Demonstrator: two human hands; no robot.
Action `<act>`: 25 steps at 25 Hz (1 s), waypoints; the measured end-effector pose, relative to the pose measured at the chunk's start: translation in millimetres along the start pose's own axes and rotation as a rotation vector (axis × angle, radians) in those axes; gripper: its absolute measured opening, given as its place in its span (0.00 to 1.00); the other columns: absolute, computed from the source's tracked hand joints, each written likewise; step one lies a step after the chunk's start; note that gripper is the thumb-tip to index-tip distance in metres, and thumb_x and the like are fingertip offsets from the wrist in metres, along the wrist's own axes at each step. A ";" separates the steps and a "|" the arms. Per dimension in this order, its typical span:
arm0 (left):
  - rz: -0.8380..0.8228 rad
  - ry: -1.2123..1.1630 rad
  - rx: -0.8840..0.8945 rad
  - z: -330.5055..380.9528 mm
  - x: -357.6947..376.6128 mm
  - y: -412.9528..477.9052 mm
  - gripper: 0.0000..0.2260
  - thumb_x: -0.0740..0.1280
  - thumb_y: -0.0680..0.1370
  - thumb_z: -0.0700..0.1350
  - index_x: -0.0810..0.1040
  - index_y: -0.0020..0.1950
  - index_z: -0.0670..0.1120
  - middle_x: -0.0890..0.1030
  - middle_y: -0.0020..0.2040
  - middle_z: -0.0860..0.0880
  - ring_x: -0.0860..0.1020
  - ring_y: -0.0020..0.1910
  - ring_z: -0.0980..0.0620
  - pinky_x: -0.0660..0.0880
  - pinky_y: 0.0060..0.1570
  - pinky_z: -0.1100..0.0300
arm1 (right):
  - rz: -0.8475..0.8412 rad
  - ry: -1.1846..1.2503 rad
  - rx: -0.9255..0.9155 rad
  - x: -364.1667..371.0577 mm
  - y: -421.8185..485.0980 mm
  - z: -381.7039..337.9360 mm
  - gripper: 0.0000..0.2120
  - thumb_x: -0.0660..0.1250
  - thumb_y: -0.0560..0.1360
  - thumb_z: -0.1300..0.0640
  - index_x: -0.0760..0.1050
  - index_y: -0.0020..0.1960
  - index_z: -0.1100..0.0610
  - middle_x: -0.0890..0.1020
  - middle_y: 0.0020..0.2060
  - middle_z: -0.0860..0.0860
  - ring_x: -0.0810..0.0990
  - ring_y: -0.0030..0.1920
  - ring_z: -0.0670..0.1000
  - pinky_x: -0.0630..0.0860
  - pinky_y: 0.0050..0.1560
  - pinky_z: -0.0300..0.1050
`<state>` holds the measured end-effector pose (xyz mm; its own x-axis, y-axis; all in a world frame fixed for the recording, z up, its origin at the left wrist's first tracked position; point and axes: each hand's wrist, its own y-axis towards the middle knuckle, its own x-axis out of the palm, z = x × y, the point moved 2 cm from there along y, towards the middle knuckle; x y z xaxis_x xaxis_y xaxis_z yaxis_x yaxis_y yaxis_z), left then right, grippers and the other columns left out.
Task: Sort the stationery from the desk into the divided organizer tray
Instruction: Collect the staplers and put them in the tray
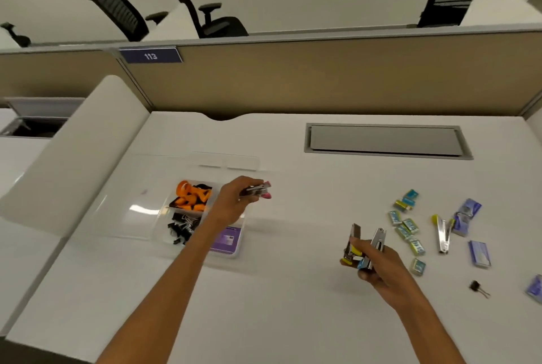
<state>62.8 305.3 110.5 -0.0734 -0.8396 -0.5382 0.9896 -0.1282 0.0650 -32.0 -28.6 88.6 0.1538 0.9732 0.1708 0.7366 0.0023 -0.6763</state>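
Holds pink stapler (259, 190) just past the right rim of the divided tray (238, 249)
Grips with the left hand (231, 202), fingers curled round the stapler, long axis pointing right, away from the tray; probably needs only a short move back left and down. Clamps two more staplers (378, 239) in the right hand (378, 264), well right of the tray, beside loose staple boxes (406, 224) on the table (293, 305)

The organizer tray (160, 221) is clear, glossy plastic that catches the light. The stapler (441, 234) lying on the bench (293, 305) is bright polished metal with a yellow plastic end. The bench is smooth, white and nearly matt. The partition panel (322, 79) looks like tan cloth.
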 end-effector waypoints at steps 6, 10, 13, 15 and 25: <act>-0.217 0.441 -0.081 -72.0 -59.6 13.0 0.16 0.69 0.76 0.34 0.79 0.62 0.47 0.78 0.51 0.58 0.78 0.51 0.60 0.76 0.58 0.59 | -0.016 -0.113 -0.028 42.0 -9.4 11.9 0.10 0.74 0.70 0.53 0.79 0.40 0.59 0.86 0.45 0.60 0.85 0.43 0.57 0.68 0.32 0.42; -0.456 0.655 -0.057 -87.2 -43.4 19.9 0.17 0.67 0.77 0.34 0.77 0.65 0.47 0.79 0.59 0.50 0.77 0.58 0.50 0.73 0.59 0.60 | 0.013 -0.156 -0.061 60.6 -13.3 13.1 0.10 0.74 0.71 0.54 0.77 0.41 0.60 0.86 0.45 0.60 0.84 0.41 0.55 0.69 0.33 0.43; -0.538 0.744 -0.042 -92.1 -32.9 23.2 0.17 0.66 0.78 0.35 0.77 0.65 0.47 0.79 0.60 0.49 0.76 0.59 0.49 0.72 0.59 0.58 | 0.021 -0.188 -0.094 72.0 -13.6 10.4 0.11 0.74 0.72 0.54 0.76 0.39 0.60 0.86 0.44 0.60 0.84 0.40 0.55 0.69 0.32 0.43; -0.575 0.763 -0.046 -96.5 -33.0 25.5 0.15 0.66 0.78 0.37 0.78 0.64 0.48 0.80 0.60 0.48 0.76 0.58 0.49 0.73 0.59 0.58 | 0.026 -0.224 -0.120 82.5 -12.8 8.0 0.12 0.74 0.72 0.54 0.76 0.38 0.60 0.86 0.44 0.60 0.84 0.39 0.54 0.70 0.31 0.43; -0.163 0.340 -0.127 -89.0 -92.1 22.7 0.13 0.67 0.76 0.30 0.82 0.55 0.45 0.83 0.50 0.49 0.82 0.45 0.55 0.81 0.49 0.59 | -0.073 -0.728 -0.311 211.2 31.5 -42.2 0.13 0.76 0.69 0.52 0.74 0.36 0.57 0.83 0.32 0.52 0.80 0.32 0.49 0.73 0.29 0.39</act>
<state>103.0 426.8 86.7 -0.2065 -0.5882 -0.7819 0.9774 -0.1609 -0.1371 51.5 167.3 133.6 -0.2917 0.8790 -0.3771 0.8950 0.1118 -0.4319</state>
